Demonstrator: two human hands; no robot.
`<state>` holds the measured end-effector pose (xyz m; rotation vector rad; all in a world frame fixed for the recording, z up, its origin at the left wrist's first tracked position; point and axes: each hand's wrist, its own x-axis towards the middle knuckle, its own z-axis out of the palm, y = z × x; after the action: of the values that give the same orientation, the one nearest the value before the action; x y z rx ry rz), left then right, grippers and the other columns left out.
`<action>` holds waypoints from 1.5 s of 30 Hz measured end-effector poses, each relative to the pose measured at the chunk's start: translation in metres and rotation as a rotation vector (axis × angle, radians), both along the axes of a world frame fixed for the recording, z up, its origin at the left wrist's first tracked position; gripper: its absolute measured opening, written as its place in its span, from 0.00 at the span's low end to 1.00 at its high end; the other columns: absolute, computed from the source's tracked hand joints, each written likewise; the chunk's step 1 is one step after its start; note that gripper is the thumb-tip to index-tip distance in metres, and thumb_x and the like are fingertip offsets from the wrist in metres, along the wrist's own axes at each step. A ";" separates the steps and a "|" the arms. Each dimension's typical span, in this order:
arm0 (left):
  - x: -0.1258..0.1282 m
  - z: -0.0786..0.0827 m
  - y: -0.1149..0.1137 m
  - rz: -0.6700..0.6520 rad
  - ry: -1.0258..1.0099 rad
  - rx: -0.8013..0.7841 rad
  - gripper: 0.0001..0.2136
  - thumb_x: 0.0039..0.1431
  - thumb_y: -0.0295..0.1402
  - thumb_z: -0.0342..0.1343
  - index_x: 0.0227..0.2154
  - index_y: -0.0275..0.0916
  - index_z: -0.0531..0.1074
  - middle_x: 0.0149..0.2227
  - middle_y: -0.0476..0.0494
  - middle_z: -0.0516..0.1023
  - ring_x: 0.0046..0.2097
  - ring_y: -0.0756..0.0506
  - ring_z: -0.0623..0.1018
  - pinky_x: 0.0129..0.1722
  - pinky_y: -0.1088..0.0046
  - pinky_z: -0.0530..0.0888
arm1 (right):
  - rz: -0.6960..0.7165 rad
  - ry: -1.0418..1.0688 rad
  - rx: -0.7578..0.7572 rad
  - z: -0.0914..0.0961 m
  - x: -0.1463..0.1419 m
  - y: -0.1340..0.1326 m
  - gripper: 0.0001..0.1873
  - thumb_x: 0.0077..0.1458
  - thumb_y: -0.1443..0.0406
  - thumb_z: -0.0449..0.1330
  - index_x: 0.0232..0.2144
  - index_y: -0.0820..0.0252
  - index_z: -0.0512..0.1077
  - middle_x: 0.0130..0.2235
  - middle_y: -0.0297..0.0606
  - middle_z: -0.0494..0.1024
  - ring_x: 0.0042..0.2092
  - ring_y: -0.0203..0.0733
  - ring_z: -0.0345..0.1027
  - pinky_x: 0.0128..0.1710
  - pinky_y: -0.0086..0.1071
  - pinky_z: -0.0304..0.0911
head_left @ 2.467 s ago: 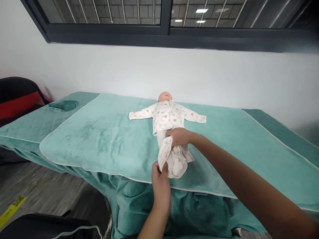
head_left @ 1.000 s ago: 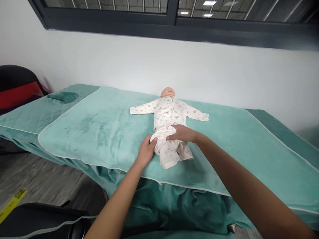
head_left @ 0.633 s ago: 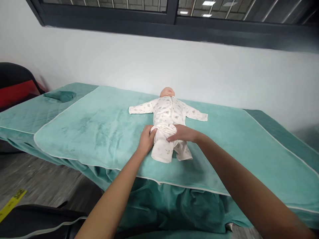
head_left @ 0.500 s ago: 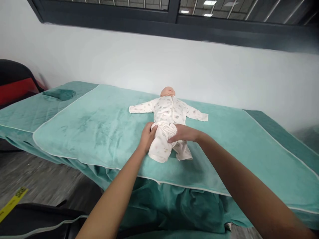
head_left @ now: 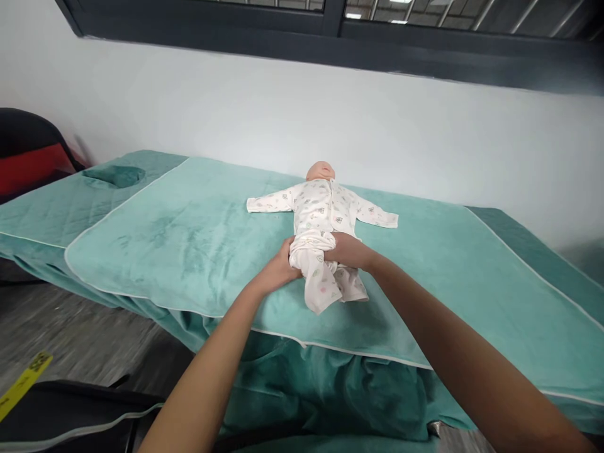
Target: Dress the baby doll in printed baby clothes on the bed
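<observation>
A baby doll [head_left: 321,170] lies on its back on the green bed cover [head_left: 198,233], head toward the wall. It wears a white printed top [head_left: 325,204] with both sleeves spread out sideways. White printed pants [head_left: 321,277] are on its lower body, the waist bunched around the hips and the legs pointing toward me. My left hand [head_left: 282,264] is closed on the left side of the pants, with its fingers partly under the cloth. On the other side, my right hand [head_left: 350,250] grips the bunched waist, its fingertips hidden in the fabric.
A white wall [head_left: 283,107] with a dark window frame [head_left: 212,31] rises behind the bed. The cover has a face hole [head_left: 116,177] at the left end. A black and red chair [head_left: 33,157] stands far left, and a black bag [head_left: 70,415] is at lower left.
My left hand has shifted lower around the side of the pants. The nearer pant leg has swung right and hangs narrower. My right hand stays at the waist.
</observation>
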<state>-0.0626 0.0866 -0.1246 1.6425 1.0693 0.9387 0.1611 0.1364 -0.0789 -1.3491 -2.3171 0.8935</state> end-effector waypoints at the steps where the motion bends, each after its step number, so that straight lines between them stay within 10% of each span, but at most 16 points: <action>1: 0.002 0.000 0.001 0.022 0.010 0.015 0.44 0.43 0.29 0.65 0.65 0.34 0.52 0.64 0.34 0.64 0.62 0.38 0.68 0.63 0.63 0.63 | -0.001 -0.001 -0.004 0.000 0.000 0.000 0.20 0.51 0.60 0.64 0.46 0.58 0.77 0.49 0.40 0.81 0.49 0.51 0.74 0.47 0.39 0.67; 10: 0.017 0.003 0.010 0.324 -0.053 -0.086 0.17 0.52 0.30 0.55 0.46 0.38 0.72 0.35 0.48 0.78 0.28 0.48 0.74 0.28 0.72 0.73 | -0.027 0.175 -0.090 -0.002 0.011 0.000 0.29 0.50 0.57 0.68 0.54 0.55 0.73 0.55 0.40 0.77 0.55 0.54 0.71 0.56 0.47 0.65; 20: 0.038 0.003 0.040 0.604 -0.125 0.069 0.08 0.49 0.27 0.50 0.31 0.37 0.74 0.33 0.46 0.79 0.38 0.45 0.75 0.41 0.69 0.71 | -0.186 0.198 -0.121 -0.007 0.003 0.008 0.24 0.51 0.63 0.60 0.52 0.59 0.73 0.48 0.41 0.80 0.43 0.48 0.75 0.38 0.37 0.72; 31: 0.010 -0.016 0.027 0.399 -0.611 -0.078 0.22 0.49 0.32 0.54 0.49 0.39 0.71 0.55 0.39 0.75 0.54 0.41 0.76 0.52 0.62 0.73 | -0.251 0.121 0.196 -0.002 -0.002 -0.028 0.17 0.56 0.54 0.58 0.45 0.55 0.69 0.46 0.41 0.78 0.47 0.50 0.71 0.47 0.41 0.65; 37: 0.018 0.015 0.050 0.501 -0.243 -0.018 0.16 0.50 0.35 0.59 0.42 0.38 0.76 0.45 0.41 0.79 0.39 0.45 0.76 0.41 0.67 0.73 | -0.492 0.168 0.376 0.009 0.023 -0.013 0.14 0.63 0.57 0.52 0.46 0.57 0.69 0.47 0.42 0.75 0.46 0.47 0.70 0.45 0.38 0.64; 45: 0.025 0.051 0.076 0.117 0.322 0.168 0.23 0.43 0.29 0.65 0.47 0.40 0.75 0.42 0.45 0.69 0.42 0.44 0.74 0.49 0.66 0.72 | -0.345 -0.466 0.516 0.005 0.009 0.016 0.13 0.67 0.58 0.50 0.45 0.58 0.68 0.47 0.49 0.71 0.46 0.51 0.67 0.35 0.36 0.59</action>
<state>-0.0376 0.1622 -0.0732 1.9330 1.3450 0.8762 0.1696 0.1524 -0.0743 -1.7526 -2.2757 -0.1396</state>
